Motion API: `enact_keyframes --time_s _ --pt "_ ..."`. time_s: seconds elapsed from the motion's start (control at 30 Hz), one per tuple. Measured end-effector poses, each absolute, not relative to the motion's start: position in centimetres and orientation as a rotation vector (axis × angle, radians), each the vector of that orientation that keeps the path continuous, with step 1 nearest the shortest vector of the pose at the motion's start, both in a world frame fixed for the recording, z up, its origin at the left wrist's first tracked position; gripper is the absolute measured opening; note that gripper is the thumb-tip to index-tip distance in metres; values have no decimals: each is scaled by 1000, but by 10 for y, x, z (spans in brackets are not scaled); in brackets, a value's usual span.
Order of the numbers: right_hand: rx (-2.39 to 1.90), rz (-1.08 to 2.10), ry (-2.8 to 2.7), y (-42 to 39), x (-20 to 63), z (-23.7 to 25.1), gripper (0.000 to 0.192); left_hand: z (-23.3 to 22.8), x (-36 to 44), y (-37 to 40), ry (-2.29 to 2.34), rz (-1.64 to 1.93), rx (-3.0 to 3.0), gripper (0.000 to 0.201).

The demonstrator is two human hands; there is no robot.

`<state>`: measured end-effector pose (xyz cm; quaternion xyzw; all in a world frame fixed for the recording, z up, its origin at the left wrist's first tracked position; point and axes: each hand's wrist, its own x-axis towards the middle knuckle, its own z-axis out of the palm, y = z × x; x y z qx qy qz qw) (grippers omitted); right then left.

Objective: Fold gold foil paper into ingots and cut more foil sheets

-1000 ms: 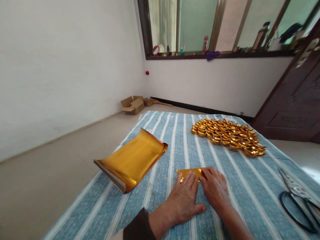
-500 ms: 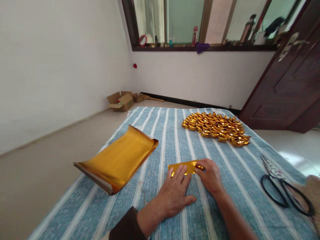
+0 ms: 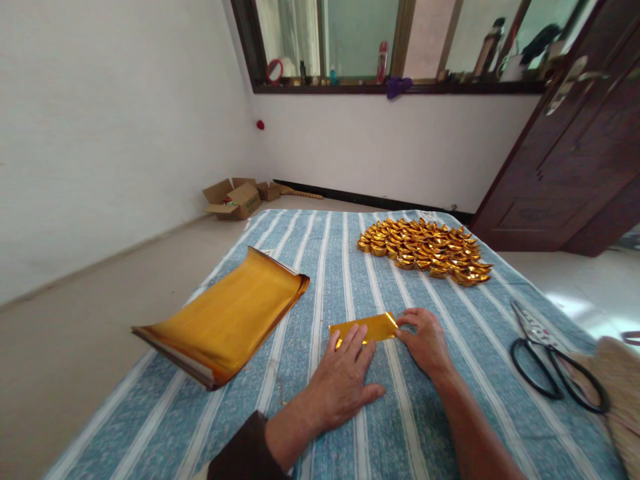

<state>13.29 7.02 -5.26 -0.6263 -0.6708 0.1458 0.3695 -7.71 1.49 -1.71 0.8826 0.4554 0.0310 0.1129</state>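
gold sheet (image 3: 364, 329) partly under hands, windowsill bottles blurred

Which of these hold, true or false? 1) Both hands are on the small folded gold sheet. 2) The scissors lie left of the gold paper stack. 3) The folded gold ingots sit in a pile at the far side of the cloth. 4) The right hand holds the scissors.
1) True: the left hand lies flat on the small folded gold sheet, and the right hand touches its right end.
2) False: the scissors lie far right; the gold paper stack is left.
3) True: the folded gold ingots are piled there.
4) False: the scissors lie untouched on the cloth.
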Motion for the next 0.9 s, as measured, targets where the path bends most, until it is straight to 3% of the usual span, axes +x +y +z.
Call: enact_keyframes --time_s 0.33,0.53,0.9 --pt "-1536 369 -1477 67 143 -41 14 -6 -73 15 1356 -18 2530 69" --pt "-1150 672 -1654 52 94 -34 19 -8 -74 15 1343 34 2494 71" --pt "-1212 785 -1565 60 82 -50 12 -4 -80 19 1322 -27 2552 72"
